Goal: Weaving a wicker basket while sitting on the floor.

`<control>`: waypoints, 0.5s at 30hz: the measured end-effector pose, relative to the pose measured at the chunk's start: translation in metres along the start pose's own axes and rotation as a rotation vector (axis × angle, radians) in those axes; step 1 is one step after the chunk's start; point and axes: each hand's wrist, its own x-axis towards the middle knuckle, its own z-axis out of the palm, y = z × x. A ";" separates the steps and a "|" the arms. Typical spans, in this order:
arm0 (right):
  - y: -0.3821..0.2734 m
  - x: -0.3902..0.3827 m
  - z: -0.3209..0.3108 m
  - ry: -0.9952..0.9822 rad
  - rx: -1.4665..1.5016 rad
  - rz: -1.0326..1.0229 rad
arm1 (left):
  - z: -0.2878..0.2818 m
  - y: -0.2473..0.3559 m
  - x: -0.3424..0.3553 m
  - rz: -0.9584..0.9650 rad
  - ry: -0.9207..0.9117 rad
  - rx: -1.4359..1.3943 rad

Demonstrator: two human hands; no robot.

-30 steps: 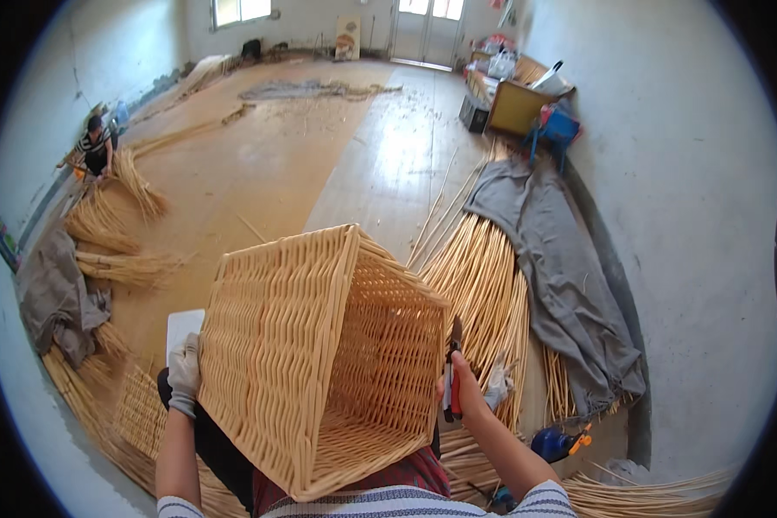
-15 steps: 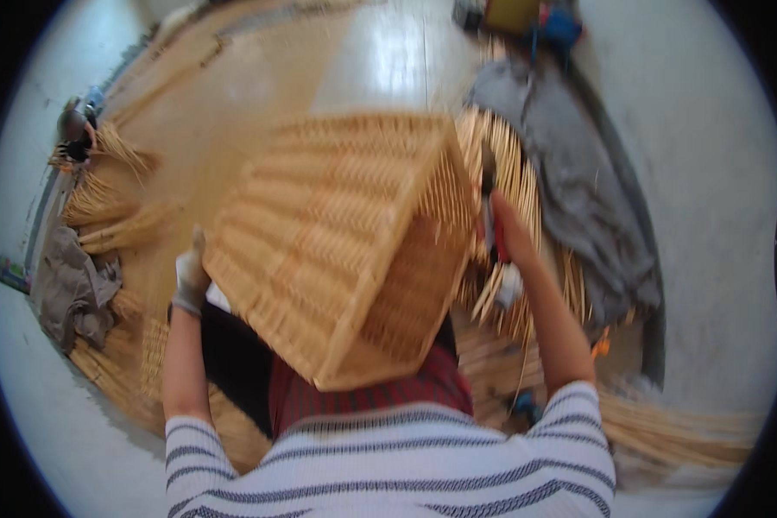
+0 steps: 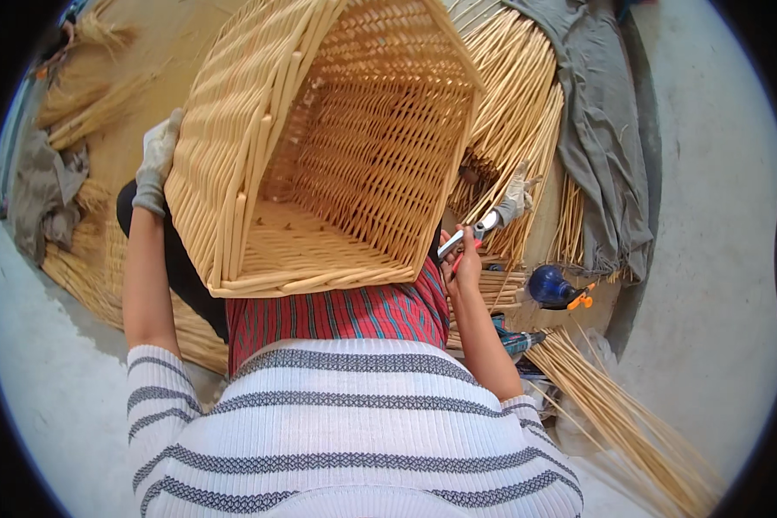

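Observation:
A large woven wicker basket (image 3: pixel 367 129) rests tilted over my lap, its open side turned up toward me so that the inside wall and floor show. At its left side, my left hand (image 3: pixel 158 155), in a white and grey glove, grips the wall, with the fingertips partly hidden. Bare and just right of the basket's lower rim, my right hand (image 3: pixel 464 257) is closed round the handles of pruning shears (image 3: pixel 483 224). The shears' head points away to the upper right, apart from the rim. Below the basket a red striped cloth (image 3: pixel 337 324) covers my lap.
Long bundles of wicker rods (image 3: pixel 514 86) lie to the right, beside a grey cloth (image 3: pixel 609 155). A loose glove (image 3: pixel 518 192) is on them. Nearer are a blue round bottle (image 3: pixel 548 283), a power drill (image 3: pixel 518 339) and more rods (image 3: pixel 609 406). Another cloth (image 3: pixel 47 198) lies left.
The basket has tipped so its opening faces me more fully. My right hand with the shears has come lower and nearer to me. My left hand keeps its hold on the basket's side.

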 end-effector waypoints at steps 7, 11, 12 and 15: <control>-0.059 -0.052 0.015 -0.148 -0.443 -0.240 | -0.016 -0.036 -0.017 -0.043 0.029 -0.249; -0.156 -0.116 0.087 -0.288 -1.297 -0.896 | -0.006 -0.005 -0.037 0.015 0.047 -0.322; -0.163 -0.125 0.106 -0.343 -1.442 -0.993 | -0.007 -0.003 -0.036 0.049 0.045 -0.301; -0.148 -0.134 0.161 -0.512 -1.764 -1.062 | -0.024 -0.030 -0.033 0.057 0.055 -0.388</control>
